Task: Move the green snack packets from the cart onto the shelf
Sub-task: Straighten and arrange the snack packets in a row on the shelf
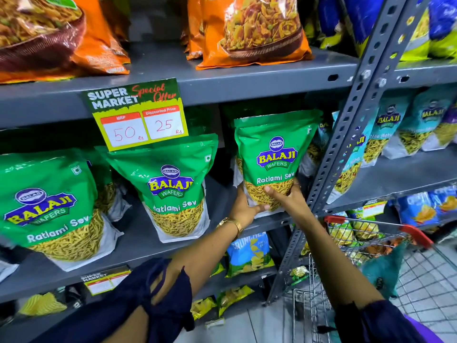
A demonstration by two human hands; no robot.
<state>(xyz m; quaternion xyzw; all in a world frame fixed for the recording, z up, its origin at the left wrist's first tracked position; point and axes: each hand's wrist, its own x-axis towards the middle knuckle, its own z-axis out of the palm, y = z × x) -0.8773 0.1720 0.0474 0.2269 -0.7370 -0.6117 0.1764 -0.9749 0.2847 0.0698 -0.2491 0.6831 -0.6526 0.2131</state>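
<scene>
Beside the grey upright point(346, 149), both hands' grip holds a green packet point(274, 154).

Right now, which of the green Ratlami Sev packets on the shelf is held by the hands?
The rightmost green packet, next to the grey upright post. Both the left hand and right hand grip its bottom; the other green packets stand untouched.

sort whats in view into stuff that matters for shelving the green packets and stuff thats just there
Job:
held green packet
left hand
right hand
shelved green packets
shelf
cart

Just there:
orange packets
price sign
teal packets
blue chip bags
</scene>
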